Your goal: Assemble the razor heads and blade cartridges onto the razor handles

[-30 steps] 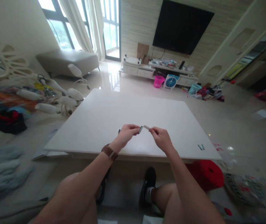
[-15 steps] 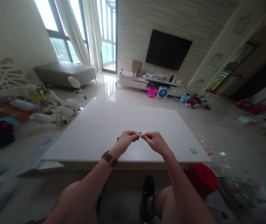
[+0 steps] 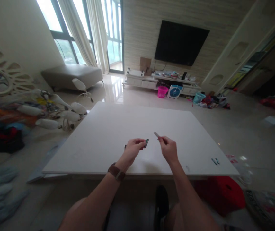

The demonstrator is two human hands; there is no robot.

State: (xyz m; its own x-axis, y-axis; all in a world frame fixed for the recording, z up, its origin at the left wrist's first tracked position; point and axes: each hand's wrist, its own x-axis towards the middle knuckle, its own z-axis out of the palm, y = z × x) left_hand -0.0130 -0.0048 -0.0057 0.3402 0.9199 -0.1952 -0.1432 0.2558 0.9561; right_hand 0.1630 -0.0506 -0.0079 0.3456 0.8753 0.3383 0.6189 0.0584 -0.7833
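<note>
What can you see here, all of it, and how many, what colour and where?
table: 1, white, middle
small flat piece: 1, green and dark, in left hand
flat strip: 1, light grey, in right hand
small sticks: 2, dark green, table's right end
television: 1, black, back, high up
TV cabinet: 1, white, below television
pink basket: 1, pink, by cabinet
box fan: 1, blue and white, beside pink basket
blue basket: 1, light blue, right of fan
bench: 1, greyish, back left
curtains: cream, back left, count unclear
chandelier: 1, white shades, left
red roll: 1, red, lower right
heaps at the sides: mixed, too blurred to count
watch: 1, brown, left wrist
hands: 2, bare, above table
</note>
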